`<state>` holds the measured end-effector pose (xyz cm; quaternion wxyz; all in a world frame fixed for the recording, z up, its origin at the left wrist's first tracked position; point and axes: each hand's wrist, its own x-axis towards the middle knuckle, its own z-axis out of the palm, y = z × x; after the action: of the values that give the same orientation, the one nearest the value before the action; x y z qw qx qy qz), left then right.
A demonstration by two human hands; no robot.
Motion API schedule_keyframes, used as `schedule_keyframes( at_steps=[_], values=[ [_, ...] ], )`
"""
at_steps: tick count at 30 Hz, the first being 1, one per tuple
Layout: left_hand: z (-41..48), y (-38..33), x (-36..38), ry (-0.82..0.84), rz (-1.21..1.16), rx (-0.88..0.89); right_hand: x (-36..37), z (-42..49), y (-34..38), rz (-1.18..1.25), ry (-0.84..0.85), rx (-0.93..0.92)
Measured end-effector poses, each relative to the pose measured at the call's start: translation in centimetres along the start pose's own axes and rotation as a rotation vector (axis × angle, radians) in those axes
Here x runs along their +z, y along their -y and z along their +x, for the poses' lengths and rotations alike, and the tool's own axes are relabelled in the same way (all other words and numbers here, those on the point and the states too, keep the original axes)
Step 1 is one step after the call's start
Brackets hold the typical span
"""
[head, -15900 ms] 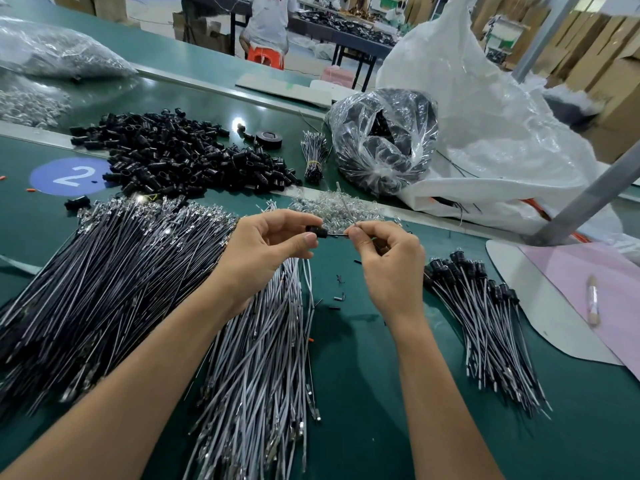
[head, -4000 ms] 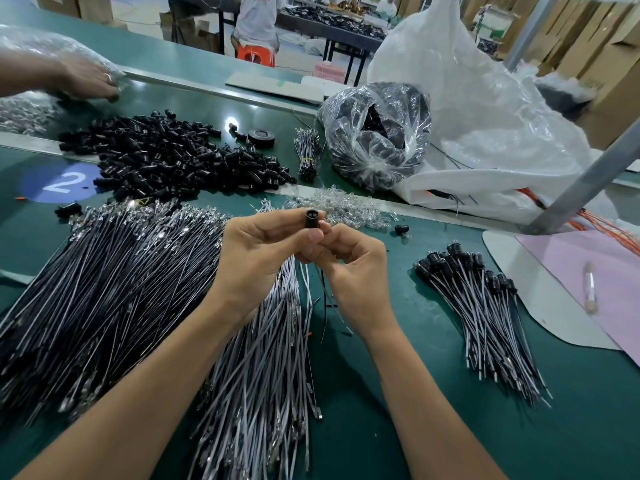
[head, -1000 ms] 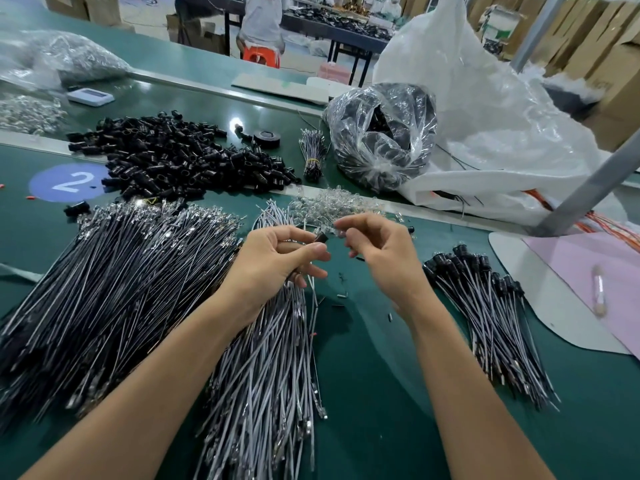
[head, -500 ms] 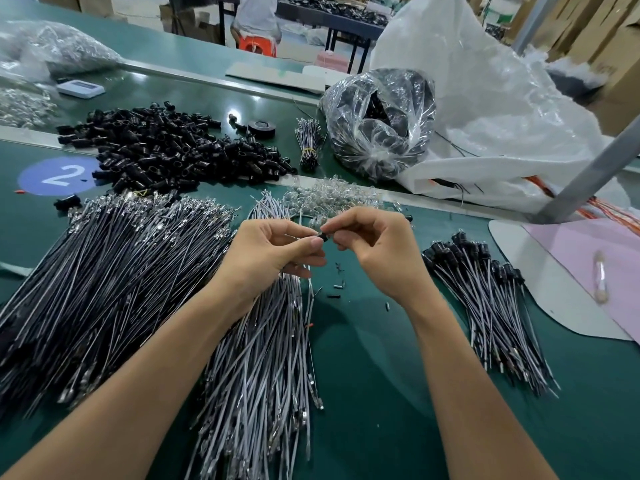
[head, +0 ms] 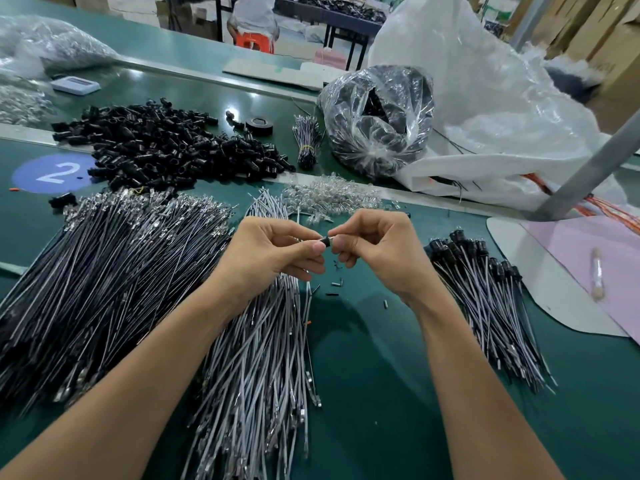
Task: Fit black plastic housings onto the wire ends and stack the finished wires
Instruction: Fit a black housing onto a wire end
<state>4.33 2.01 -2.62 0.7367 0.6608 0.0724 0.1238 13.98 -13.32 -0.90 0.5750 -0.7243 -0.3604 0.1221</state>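
A second earlier the hands had been apart, the right one lifted over the heap of clear parts; now they had closed on each other above the desk and met at a single black housing. The left hand pinched that housing between thumb and forefinger, its other fingers curled beneath. The right hand pinched a small pale piece at the housing's open mouth. Whether it was a wire terminal or one of the clear parts was too small to tell, and how far in it sat was hidden by the fingertips. That meeting suggested the fitting step for one more unit had just begun and was not yet finished. The finished wires, each capped in black, lay fanned in a modest stack just to the right of the right wrist. Far larger heaps waited: the dark bare wires on the left, the grey wires under the forearms, and the loose housings piled further back. So most of the job looked still ahead.
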Motion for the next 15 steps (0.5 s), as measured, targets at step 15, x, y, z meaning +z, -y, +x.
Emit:
schedule_keyframes(
  at_steps=[15],
  values=[
    [-0.1,0.15,-0.04,0.039,0.015,0.01,0.91,-0.36,-0.94,0.123,0.004,0.025]
  ],
)
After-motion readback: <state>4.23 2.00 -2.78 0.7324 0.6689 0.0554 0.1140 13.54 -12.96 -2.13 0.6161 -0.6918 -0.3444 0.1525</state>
